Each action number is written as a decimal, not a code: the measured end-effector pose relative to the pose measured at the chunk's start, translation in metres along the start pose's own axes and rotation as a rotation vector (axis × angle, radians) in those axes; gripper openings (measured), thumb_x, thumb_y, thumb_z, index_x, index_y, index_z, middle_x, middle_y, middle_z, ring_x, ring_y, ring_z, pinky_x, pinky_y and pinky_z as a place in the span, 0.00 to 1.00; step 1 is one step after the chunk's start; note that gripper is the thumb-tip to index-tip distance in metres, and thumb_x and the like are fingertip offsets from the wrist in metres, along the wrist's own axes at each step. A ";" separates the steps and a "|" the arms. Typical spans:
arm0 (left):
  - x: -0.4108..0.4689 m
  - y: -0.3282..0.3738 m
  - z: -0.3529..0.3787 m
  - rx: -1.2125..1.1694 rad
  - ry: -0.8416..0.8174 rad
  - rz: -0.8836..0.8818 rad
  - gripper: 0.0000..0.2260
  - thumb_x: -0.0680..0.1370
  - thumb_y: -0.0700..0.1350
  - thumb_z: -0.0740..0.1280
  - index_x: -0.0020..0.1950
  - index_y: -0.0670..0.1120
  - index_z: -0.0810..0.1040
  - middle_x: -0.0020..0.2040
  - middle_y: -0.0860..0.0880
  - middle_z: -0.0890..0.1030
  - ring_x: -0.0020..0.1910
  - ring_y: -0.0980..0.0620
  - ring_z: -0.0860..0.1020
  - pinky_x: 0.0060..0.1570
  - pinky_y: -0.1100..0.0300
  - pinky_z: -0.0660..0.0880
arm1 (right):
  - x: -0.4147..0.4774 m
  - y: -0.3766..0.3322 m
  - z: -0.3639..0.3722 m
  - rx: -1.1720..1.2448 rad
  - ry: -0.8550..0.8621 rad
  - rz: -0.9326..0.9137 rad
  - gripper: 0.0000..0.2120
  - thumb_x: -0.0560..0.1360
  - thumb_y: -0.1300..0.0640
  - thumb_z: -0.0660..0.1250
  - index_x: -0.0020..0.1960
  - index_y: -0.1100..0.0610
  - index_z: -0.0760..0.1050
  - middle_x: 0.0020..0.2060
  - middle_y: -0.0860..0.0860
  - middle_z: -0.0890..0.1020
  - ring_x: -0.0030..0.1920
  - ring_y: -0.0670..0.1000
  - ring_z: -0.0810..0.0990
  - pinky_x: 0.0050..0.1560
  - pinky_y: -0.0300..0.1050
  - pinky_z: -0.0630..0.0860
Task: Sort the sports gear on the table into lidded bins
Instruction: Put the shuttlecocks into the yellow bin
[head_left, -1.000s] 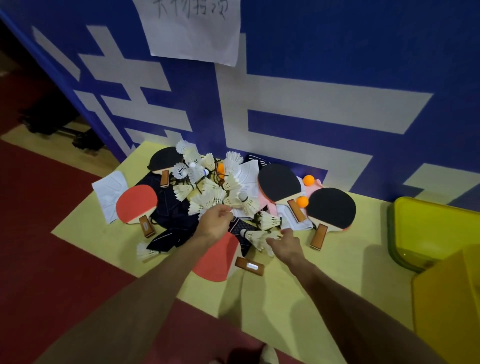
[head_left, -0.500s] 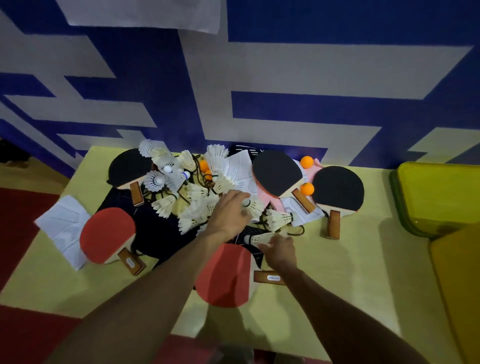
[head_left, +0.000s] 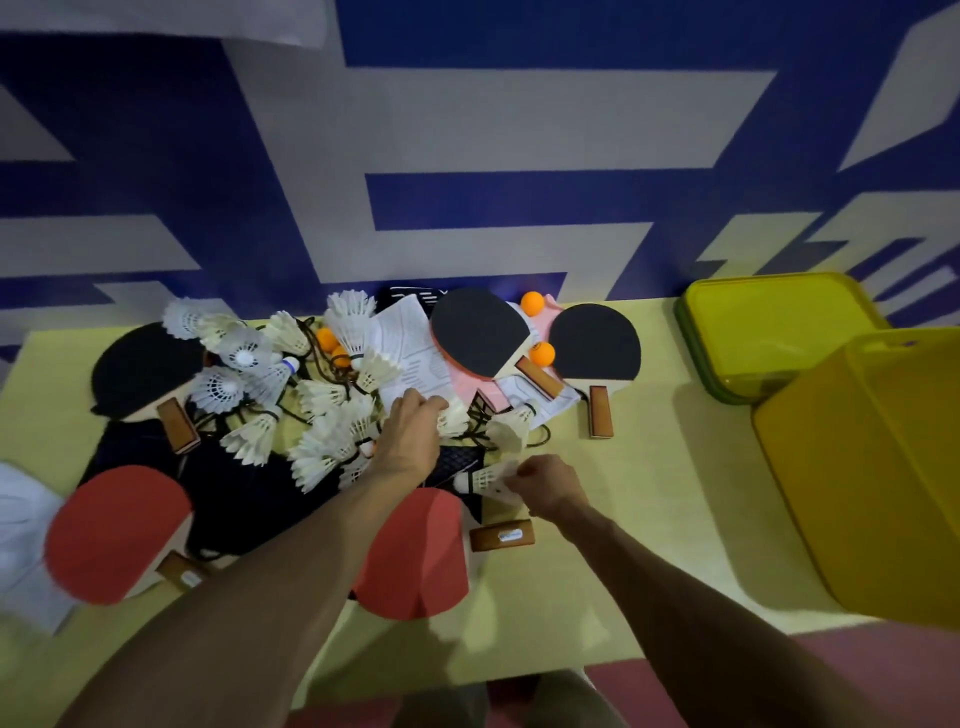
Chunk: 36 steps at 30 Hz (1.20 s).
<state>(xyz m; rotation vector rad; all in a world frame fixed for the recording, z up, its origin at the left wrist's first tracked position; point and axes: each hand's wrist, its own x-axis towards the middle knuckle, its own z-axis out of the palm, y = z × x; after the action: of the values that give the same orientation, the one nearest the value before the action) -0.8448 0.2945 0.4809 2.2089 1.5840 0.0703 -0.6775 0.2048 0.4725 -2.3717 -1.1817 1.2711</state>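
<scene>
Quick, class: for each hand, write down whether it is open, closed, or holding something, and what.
Left hand: closed, holding a shuttlecock.
Right hand: closed, pinching a second shuttlecock.

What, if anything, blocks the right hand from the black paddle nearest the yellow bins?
Probably nothing: bare table lies between the right hand and the black paddle, whose handle points toward it. But that hand pinches a shuttlecock, so it would likely have to drop that first.
</scene>
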 end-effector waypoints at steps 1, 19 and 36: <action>-0.002 0.001 0.000 -0.003 -0.008 -0.005 0.25 0.76 0.30 0.59 0.72 0.45 0.69 0.64 0.42 0.69 0.64 0.43 0.67 0.62 0.52 0.69 | 0.000 0.002 -0.003 0.005 -0.036 0.004 0.13 0.76 0.53 0.66 0.51 0.62 0.81 0.46 0.57 0.83 0.44 0.55 0.82 0.46 0.48 0.81; -0.075 0.121 0.036 -0.752 -0.021 -0.606 0.06 0.76 0.35 0.66 0.51 0.43 0.79 0.51 0.41 0.81 0.46 0.46 0.77 0.44 0.57 0.72 | -0.021 0.099 -0.121 -0.112 -0.143 -0.075 0.12 0.76 0.55 0.66 0.50 0.65 0.80 0.45 0.57 0.82 0.41 0.55 0.84 0.40 0.47 0.82; -0.029 0.187 0.088 -0.651 -0.276 -0.292 0.23 0.69 0.32 0.74 0.63 0.41 0.76 0.62 0.44 0.78 0.56 0.49 0.76 0.47 0.62 0.72 | -0.023 0.137 -0.180 0.111 0.359 0.080 0.13 0.75 0.58 0.64 0.54 0.63 0.81 0.48 0.58 0.84 0.48 0.56 0.82 0.46 0.46 0.80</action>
<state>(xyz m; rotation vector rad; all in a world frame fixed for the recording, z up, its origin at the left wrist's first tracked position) -0.6630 0.1916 0.4744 1.4162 1.4471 0.1611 -0.4697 0.1300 0.5262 -2.4495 -0.8930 0.8546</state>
